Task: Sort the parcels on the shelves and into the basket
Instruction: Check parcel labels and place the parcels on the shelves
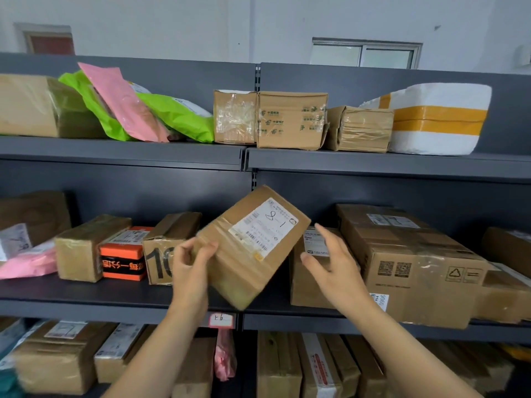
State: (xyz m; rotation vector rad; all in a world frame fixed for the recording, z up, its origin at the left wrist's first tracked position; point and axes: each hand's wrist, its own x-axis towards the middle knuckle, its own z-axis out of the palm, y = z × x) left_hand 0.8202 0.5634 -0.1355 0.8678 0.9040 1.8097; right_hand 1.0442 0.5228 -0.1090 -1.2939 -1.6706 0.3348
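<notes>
Head view: a person's left hand point(191, 265) grips a cardboard parcel point(230, 262) by its lower left corner, thumb on the front face and fingers curled round the edge, holding it tilted in the air in front of the middle shelf point(86, 294) of a dark grey rack. A white label point(264, 228) on the parcel's face carries barcodes and a handwritten "8" and "1". The right hand point(330, 262) is spread wide and holds nothing, its thumb just beside the parcel's right edge; whether it touches the cardboard cannot be told. Behind the parcel on the middle shelf stand a box marked "10" point(163, 254), an orange-and-black box point(122, 259) touching its left side and, to the right, a large printed carton point(416, 268). A pink mailer point(26, 264) lies at the far left of that shelf. On the top shelf point(115, 150) a green bag point(178, 116) and a second pink mailer point(123, 101) lean together, with taped brown boxes point(290, 119) in the middle and a white foam box point(436, 122) banded in yellow tape at the right. A handwritten shelf tag point(220, 320) hangs on the middle shelf's front edge, below the held parcel. More cardboard boxes point(57, 357) fill the bottom shelf
</notes>
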